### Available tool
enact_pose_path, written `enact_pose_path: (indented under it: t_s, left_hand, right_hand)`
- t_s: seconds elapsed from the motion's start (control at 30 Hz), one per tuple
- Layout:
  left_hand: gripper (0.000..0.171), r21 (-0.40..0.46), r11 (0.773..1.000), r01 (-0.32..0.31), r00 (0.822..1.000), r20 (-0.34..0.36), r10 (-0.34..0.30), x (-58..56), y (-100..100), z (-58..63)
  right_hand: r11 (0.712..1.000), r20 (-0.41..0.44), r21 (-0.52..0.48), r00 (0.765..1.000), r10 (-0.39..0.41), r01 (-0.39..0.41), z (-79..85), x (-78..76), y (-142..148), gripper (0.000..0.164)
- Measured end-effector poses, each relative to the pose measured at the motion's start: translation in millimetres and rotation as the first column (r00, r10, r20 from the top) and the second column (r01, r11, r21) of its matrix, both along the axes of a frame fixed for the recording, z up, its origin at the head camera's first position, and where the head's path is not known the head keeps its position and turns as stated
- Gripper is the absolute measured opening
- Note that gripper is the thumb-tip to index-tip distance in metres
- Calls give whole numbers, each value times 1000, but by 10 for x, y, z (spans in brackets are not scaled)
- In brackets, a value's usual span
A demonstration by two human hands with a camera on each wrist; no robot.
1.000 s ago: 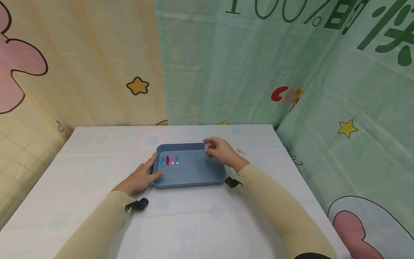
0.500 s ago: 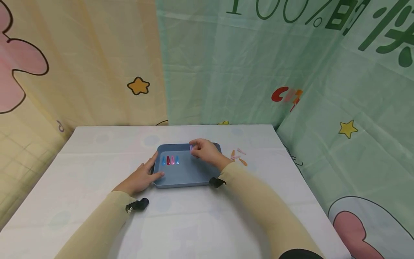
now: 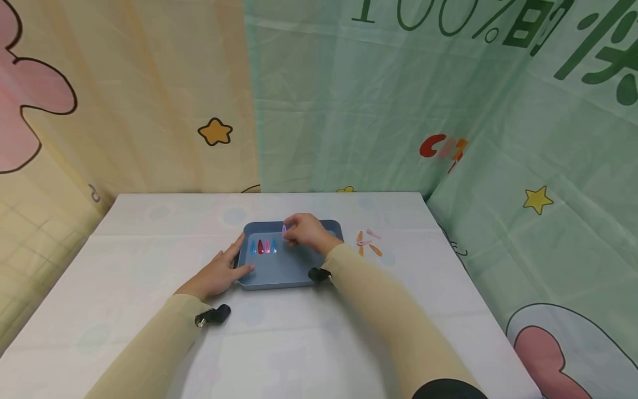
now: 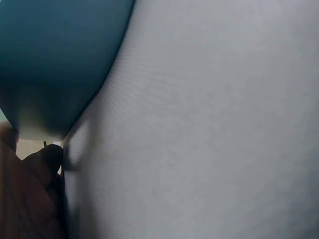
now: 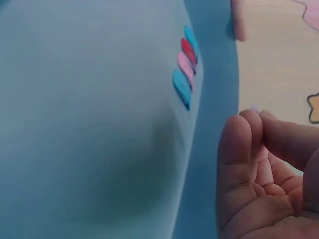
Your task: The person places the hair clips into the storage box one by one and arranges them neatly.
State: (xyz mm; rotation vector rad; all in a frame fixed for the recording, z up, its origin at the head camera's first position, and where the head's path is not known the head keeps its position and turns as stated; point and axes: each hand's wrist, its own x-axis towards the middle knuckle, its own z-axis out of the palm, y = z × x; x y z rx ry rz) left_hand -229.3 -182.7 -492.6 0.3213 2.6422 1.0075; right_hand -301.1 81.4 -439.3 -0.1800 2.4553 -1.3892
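My right hand [image 3: 306, 230] pinches a purple hair clip [image 3: 284, 228] between thumb and fingertips, over the back part of a blue-grey tray [image 3: 279, 271]. Just the clip's tip [image 5: 254, 108] shows past the fingers in the right wrist view. Four snap clips stand side by side in a row at the tray's left: a blue clip [image 3: 253, 247], a red clip [image 3: 260, 247], a pink clip [image 3: 267, 246] and another blue clip [image 3: 274, 246]. My left hand [image 3: 216, 272] rests with straight fingers along the tray's left side, its thumb reaching over the front-left rim.
Right of the tray, several loose clips lie on the white tablecloth [image 3: 279, 343], among them an orange clip [image 3: 375, 250] and a pale pink clip [image 3: 373, 233]. Printed curtains [image 3: 339, 111] hang behind the table and at its sides.
The right hand has carried the purple clip leftward over the tray, closer to the row, uncovering the loose clips on the right. The left hand keeps its place on the tray.
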Motion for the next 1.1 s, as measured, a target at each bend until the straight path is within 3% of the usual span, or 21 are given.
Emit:
enact_pose_path:
  t_s: [0.17,0.33,0.73,1.1]
  left_hand:
    - [101,-3,1000,-2,1000,-1,2,-6,-1,0]
    - [100,2,1000,-1,1000,-1,1,-11,10,5]
    - [100,25,1000,3,1000,-3,-3,4,7,7]
    - [100,17,1000,-4,1000,5,4,-2,9,5]
  right_hand:
    - [999,101,-3,994,-32,32,-54,-46,-54,38]
    - [999,148,4,988,-52,52,-98,-59,-96,39]
    - [998,170,26,984,-60,56,-193,-58,-191,34]
    - [986,121,157,990,-76,57,-193,-62,-234,29]
